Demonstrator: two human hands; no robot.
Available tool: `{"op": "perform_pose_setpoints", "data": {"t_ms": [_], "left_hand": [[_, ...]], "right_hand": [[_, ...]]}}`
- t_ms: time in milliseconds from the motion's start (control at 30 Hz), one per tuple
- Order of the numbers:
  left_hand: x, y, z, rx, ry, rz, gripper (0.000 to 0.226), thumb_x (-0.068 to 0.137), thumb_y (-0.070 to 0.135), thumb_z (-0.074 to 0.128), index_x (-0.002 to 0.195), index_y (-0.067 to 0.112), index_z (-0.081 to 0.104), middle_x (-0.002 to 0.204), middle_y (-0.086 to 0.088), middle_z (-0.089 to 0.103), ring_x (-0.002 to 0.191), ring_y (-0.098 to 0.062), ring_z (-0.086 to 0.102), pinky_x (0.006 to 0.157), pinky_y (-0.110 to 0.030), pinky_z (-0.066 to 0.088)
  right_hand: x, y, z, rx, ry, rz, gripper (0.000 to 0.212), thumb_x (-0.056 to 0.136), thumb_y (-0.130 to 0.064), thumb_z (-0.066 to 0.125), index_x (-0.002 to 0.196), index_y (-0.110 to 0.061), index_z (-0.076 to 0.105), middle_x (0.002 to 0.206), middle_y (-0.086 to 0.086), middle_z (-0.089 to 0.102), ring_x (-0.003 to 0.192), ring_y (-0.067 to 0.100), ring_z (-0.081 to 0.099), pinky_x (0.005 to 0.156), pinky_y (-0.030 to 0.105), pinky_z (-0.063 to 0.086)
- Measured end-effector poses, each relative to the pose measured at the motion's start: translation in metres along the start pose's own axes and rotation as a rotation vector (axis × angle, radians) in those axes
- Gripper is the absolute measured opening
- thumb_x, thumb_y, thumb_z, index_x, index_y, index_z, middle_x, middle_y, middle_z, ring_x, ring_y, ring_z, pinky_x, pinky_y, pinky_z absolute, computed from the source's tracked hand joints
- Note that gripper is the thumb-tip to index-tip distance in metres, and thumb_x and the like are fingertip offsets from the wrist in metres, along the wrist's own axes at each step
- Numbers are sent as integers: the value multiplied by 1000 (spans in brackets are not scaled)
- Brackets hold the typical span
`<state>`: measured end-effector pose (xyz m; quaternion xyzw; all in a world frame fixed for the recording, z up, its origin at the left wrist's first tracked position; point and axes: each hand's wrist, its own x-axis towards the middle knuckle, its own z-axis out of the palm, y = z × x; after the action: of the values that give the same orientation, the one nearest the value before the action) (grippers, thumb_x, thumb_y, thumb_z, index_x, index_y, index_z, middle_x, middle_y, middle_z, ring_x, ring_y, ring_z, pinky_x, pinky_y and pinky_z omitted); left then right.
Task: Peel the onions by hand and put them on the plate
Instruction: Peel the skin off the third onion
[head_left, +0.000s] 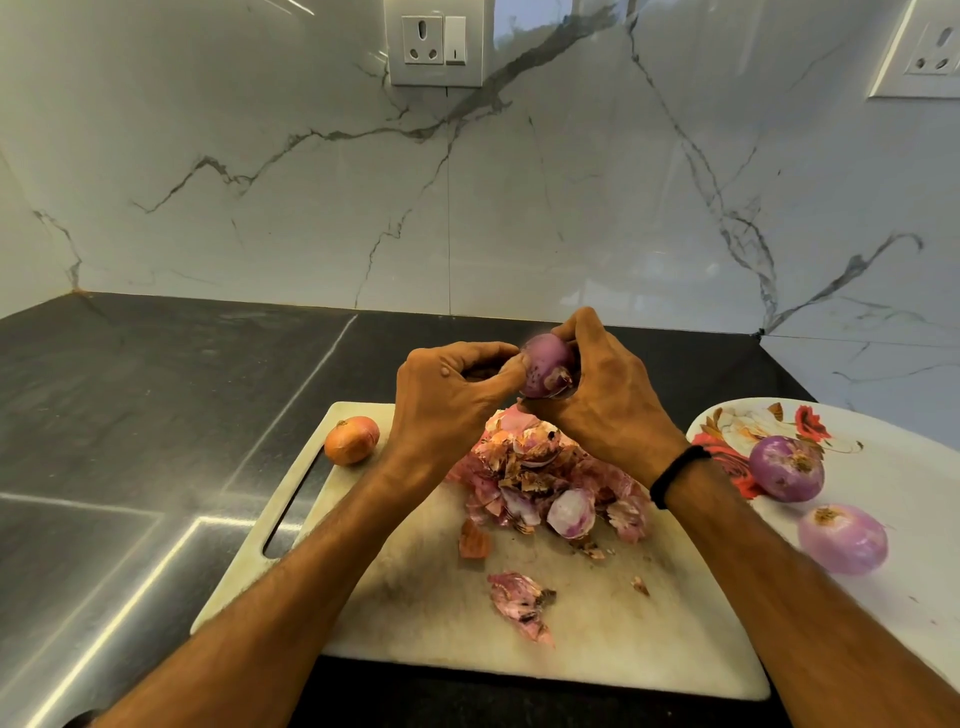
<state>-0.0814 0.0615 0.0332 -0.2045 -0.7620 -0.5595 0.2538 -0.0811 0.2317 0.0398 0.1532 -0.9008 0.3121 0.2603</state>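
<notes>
Above the white cutting board (395, 613), both hands hold a purple onion (545, 366). My right hand (602, 400) curls round it from the right and below. My left hand (447, 400) pinches at its left side with thumb and fingertips. An unpeeled brown onion (351, 439) lies at the board's far left corner. A heap of pink and brown skins (545, 483) covers the board's middle, under the hands. Two peeled purple onions (786, 467) (841, 539) lie on the white flowered plate (893, 467) at the right.
Loose skin pieces (522, 605) lie near the board's front. The board has a handle slot (291, 514) on its left side. It rests on a dark stone counter (130, 415) against a marble wall with sockets (435, 41).
</notes>
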Motion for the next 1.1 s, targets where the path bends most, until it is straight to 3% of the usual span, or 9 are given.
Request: {"op": "perform_pose_setpoints", "data": {"t_ms": [133, 300, 567, 767, 900, 1100], "left_hand": [[0, -2, 0, 34, -7, 4, 43, 80, 38, 71, 109, 7, 75, 99, -6, 76, 85, -9, 73, 77, -23, 61], [1, -6, 0, 81, 58, 58, 21, 88, 16, 75, 106, 5, 76, 95, -9, 76, 79, -7, 71, 73, -18, 59], [2, -6, 1, -21, 50, -24, 22, 90, 19, 73, 108, 7, 75, 95, -4, 76, 83, -12, 73, 78, -33, 62], [0, -2, 2, 3, 3, 12, 33, 84, 34, 72, 105, 9, 75, 92, 1, 74, 84, -6, 72, 75, -20, 60], [0, -4, 2, 40, 16, 46, 31, 85, 29, 73, 105, 6, 75, 94, -5, 75, 81, -6, 71, 75, -18, 59], [0, -5, 2, 76, 11, 51, 19, 86, 19, 76, 100, 7, 76, 87, 2, 72, 74, -1, 68, 72, -11, 56]], "right_hand": [[0, 2, 1, -33, -5, -19, 63, 75, -35, 85, 118, -14, 44, 112, 4, 55, 91, 13, 55, 69, 3, 38], [-1, 2, 2, -36, -5, -38, 61, 73, -33, 86, 114, -15, 44, 105, -1, 51, 88, 14, 55, 70, 5, 40], [-2, -3, -3, 36, 1, 17, 63, 71, -33, 88, 110, -21, 39, 106, -1, 53, 87, 14, 58, 63, 6, 42], [-1, -4, -1, 5, -9, 9, 61, 74, -36, 85, 108, -24, 35, 106, -2, 52, 88, 13, 57, 64, 3, 42], [-1, -1, 0, -22, -10, 3, 61, 75, -35, 85, 113, -18, 41, 107, 0, 53, 89, 14, 57, 68, 7, 44], [-2, 0, 2, -42, -5, -19, 61, 76, -32, 84, 117, -12, 45, 107, 2, 52, 89, 16, 56, 75, 17, 50]]}}
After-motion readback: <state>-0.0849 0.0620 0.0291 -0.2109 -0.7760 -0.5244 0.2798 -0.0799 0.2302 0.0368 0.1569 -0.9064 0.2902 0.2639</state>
